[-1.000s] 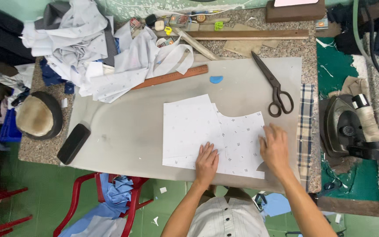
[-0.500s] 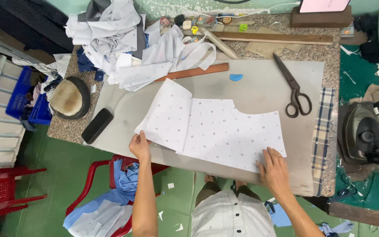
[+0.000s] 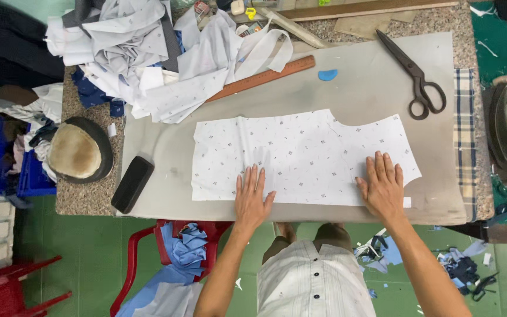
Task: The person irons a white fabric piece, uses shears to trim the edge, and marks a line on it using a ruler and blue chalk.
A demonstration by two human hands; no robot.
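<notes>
Both hands lie flat with fingers spread, gripping nothing: left hand (image 3: 252,198) and right hand (image 3: 382,186) press the dotted white cloth (image 3: 300,157) on the grey pad (image 3: 165,141). Uneven pressure could wrinkle it or drag it off the near edge.

White dotted fabric piece (image 3: 300,155) lies unfolded, flat on the grey table; neckline curve faces away.

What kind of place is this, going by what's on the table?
Most likely a tailoring or garment-sewing workshop. Both hands, left hand and right hand, lie flat on a cut piece of white patterned fabric. Large scissors, a wooden ruler and a pile of fabric offcuts lie about it.
</notes>
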